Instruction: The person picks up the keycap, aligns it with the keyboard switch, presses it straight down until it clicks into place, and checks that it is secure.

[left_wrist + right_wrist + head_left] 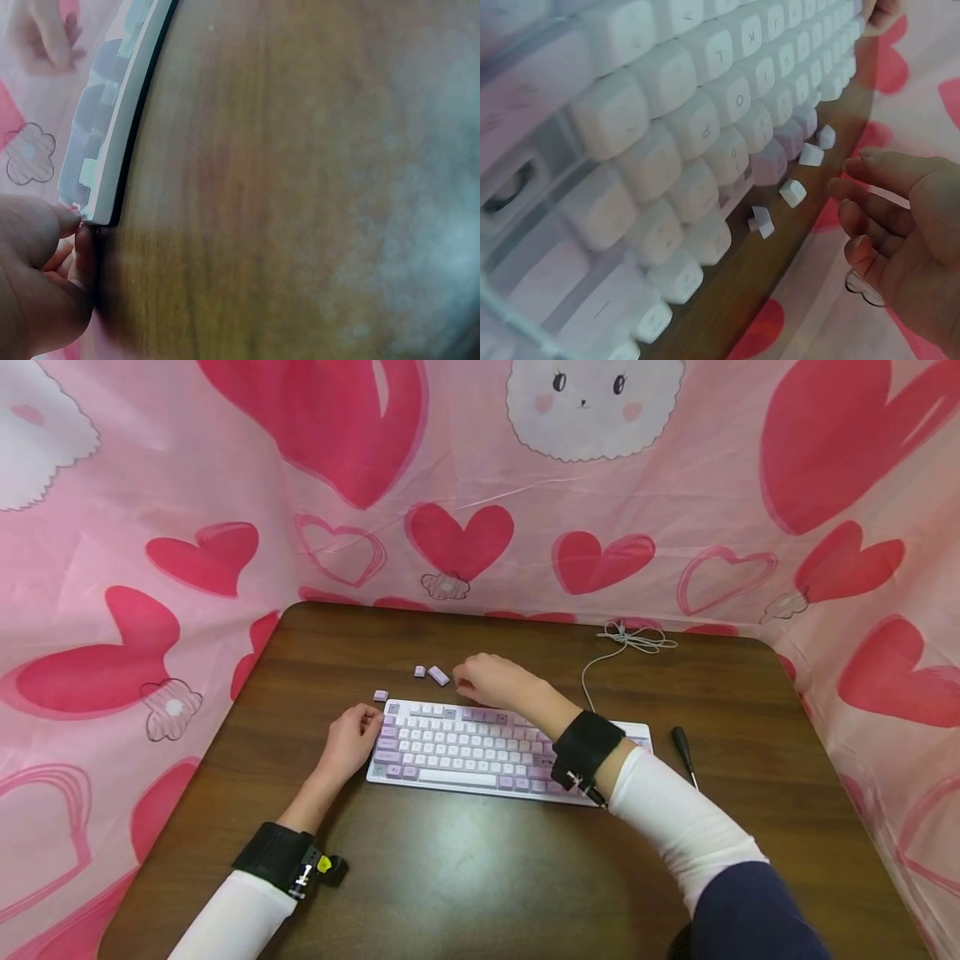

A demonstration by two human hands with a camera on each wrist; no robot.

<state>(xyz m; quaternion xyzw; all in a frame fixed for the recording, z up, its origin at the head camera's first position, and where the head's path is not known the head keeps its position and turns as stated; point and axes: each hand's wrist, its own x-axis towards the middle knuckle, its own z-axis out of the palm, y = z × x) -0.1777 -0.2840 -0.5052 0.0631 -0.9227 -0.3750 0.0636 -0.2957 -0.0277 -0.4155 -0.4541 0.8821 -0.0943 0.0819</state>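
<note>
Your empty right hand (489,678), fingers relaxed, hangs near loose keys (438,675) beyond the keyboard (457,752), central on the table (450,877); a low sweep could scatter them. Your left hand (351,739) touches the keyboard's left edge, grip unclear.

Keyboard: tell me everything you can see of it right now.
The keyboard is long and white-framed, seemingly plastic, with rows of white and pale purple keys, some showing printed letters. It lies flat on the brown table. A white cable runs from its back edge. One dark, bare spot looks keyless. The left hand grips its left end; the right arm crosses over it, hiding part.
</note>
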